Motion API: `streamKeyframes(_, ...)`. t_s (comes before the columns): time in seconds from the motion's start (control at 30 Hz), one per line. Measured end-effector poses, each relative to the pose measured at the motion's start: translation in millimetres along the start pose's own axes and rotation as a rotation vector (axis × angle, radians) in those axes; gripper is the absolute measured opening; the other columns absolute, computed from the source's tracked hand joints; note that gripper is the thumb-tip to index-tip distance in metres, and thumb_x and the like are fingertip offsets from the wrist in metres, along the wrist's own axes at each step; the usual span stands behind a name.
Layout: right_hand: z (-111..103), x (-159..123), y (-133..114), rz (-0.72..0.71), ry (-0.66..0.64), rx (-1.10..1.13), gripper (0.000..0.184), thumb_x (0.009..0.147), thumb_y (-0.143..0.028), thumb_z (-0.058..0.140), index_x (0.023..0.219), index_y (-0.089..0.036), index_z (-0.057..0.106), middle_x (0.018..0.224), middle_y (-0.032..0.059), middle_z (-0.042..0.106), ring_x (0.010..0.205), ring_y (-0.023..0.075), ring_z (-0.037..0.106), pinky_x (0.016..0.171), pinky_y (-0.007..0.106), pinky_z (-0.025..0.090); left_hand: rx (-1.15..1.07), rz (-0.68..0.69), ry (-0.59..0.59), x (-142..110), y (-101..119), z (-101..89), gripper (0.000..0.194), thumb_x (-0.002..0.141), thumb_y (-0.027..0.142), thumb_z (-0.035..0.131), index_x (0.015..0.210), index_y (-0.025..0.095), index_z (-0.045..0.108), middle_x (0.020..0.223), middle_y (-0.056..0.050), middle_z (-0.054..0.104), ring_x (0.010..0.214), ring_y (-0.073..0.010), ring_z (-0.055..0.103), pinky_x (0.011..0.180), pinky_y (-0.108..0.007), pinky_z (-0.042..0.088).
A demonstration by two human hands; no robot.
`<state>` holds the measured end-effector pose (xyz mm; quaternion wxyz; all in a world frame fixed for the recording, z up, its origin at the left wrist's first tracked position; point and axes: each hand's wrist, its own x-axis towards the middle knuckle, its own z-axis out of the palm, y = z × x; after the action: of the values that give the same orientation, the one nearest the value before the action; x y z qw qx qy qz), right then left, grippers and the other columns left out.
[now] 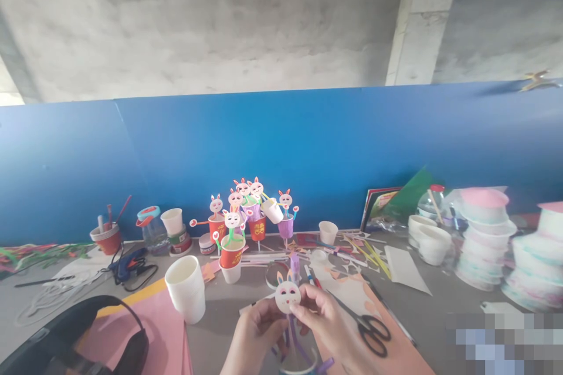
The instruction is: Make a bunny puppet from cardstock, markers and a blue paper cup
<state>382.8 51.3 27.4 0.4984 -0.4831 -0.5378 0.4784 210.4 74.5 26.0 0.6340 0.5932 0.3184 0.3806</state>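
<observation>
A round white paper rabbit face [288, 297] with upright ears is pinched between my two hands, low in the middle of the view. My right hand [323, 316] grips its right edge, thumb in front. Fingers of my left hand [259, 331] curl at its left edge, with the fingertips partly hidden behind it. Under the face, a pale stick and purple fuzzy stems [294, 334] run down into a cup [303, 370], cut off by the bottom edge. Black-handled scissors [373, 328] lie beside my right hand on orange paper [396, 343].
Finished rabbit cup puppets [233, 252] stand at the back. A white paper cup [187, 290] and pink paper sheets [165, 334] are left. A black headband-like object [61, 328] covers the near left corner. Stacked white bowls [481, 252] stand right, before a blue partition [308, 146].
</observation>
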Motion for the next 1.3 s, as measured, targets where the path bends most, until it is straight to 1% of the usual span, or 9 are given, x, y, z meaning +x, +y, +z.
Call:
streamKeyframes(0.2,-25.9,7.4,21.0,0.135,0.074,-0.221,0.041,0.077,-0.062,0.056,0.078,-0.02,0.056,0.071,0.0039,0.068,0.057,0.0159,0.06,0.05,0.024,0.046,0.186,0.003,0.126,0.7,-4.9,-11.4,0.025,0.075,0.038,0.072,0.08,0.014,0.07,0.074,-0.004,0.069,0.07,-0.0171,0.06,0.066,-0.025,0.044)
streamKeyframes(0.3,-35.8,2.6,34.9,0.188,0.055,-0.383,0.032,0.076,-0.049,0.057,0.061,-0.022,0.048,0.058,0.0017,0.065,0.049,0.0147,0.055,0.048,0.024,0.038,0.188,0.004,0.126,0.8,-11.0,-16.0,0.027,0.077,0.04,0.07,0.084,0.013,0.069,0.077,-0.004,0.069,0.073,-0.0183,0.061,0.068,-0.026,0.045)
streamKeyframes(0.4,-37.2,-4.2,43.6,0.213,0.046,-0.571,0.029,0.077,-0.032,0.056,0.052,-0.022,0.044,0.05,-0.0002,0.062,0.053,0.0157,0.056,0.055,0.026,0.036,0.163,-0.003,0.119,1.3,-15.5,-17.5,0.03,0.078,0.041,0.07,0.087,0.013,0.068,0.078,-0.005,0.069,0.071,-0.0188,0.062,0.067,-0.027,0.047)
streamKeyframes(0.5,-34.8,-6.6,43.8,0.234,0.103,-0.734,0.02,0.073,-0.023,0.059,0.056,-0.022,0.049,0.055,0.0007,0.063,0.062,0.0197,0.06,0.058,0.027,0.033,0.158,0.017,0.116,1.6,-14.7,-16.7,0.027,0.078,0.039,0.07,0.087,0.013,0.068,0.077,-0.005,0.069,0.07,-0.0186,0.062,0.067,-0.027,0.048)
streamKeyframes(0.6,-32.2,-5.4,33.4,0.215,0.152,-0.809,0.008,0.077,-0.026,0.059,0.07,-0.022,0.057,0.063,0.0002,0.065,0.064,0.0203,0.06,0.059,0.027,0.034,0.169,0.029,0.107,2.0,-10.4,-15.2,0.022,0.079,0.035,0.068,0.086,0.014,0.068,0.075,-0.004,0.069,0.069,-0.0185,0.063,0.067,-0.027,0.048)
streamKeyframes(0.73,-23.2,-4.1,11.0,0.066,-0.001,-0.48,0.022,0.084,-0.041,0.057,0.075,-0.022,0.058,0.07,-0.0011,0.064,0.068,0.0178,0.061,0.061,0.025,0.041,0.239,0.046,0.117,4.1,-7.6,-13.2,0.015,0.077,0.028,0.067,0.081,0.014,0.07,0.071,-0.003,0.068,0.066,-0.0178,0.061,0.065,-0.026,0.047)
streamKeyframes(0.87,-9.0,-1.0,1.2,0.079,-0.134,-0.151,0.015,0.072,-0.03,0.068,0.075,-0.019,0.059,0.068,-0.0033,0.058,0.063,0.0138,0.055,0.058,0.024,0.042,0.31,0.077,0.102,5.2,-8.6,-11.0,0.015,0.076,0.025,0.066,0.086,0.014,0.071,0.078,-0.006,0.072,0.071,-0.0199,0.063,0.066,-0.026,0.048)
streamKeyframes(1.0,-2.7,4.1,5.9,0.102,-0.164,0.021,0.015,0.065,-0.023,0.068,0.071,-0.019,0.055,0.063,-0.0056,0.055,0.057,0.0111,0.051,0.054,0.023,0.04,0.318,0.087,0.104,2.9,-4.6,-8.2,0.012,0.079,0.025,0.064,0.083,0.015,0.068,0.077,-0.006,0.072,0.071,-0.02,0.065,0.068,-0.026,0.049)
streamKeyframes(1.3,-1.9,9.5,11.7,0.094,-0.213,0.192,0.017,0.063,-0.017,0.07,0.069,-0.019,0.054,0.063,-0.0041,0.063,0.053,0.0113,0.057,0.052,0.023,0.044,0.273,0.092,0.088,4.8,-1.1,-5.9,0.015,0.084,0.027,0.061,0.074,0.016,0.065,0.065,-0.001,0.062,0.062,-0.015,0.056,0.061,-0.023,0.044)
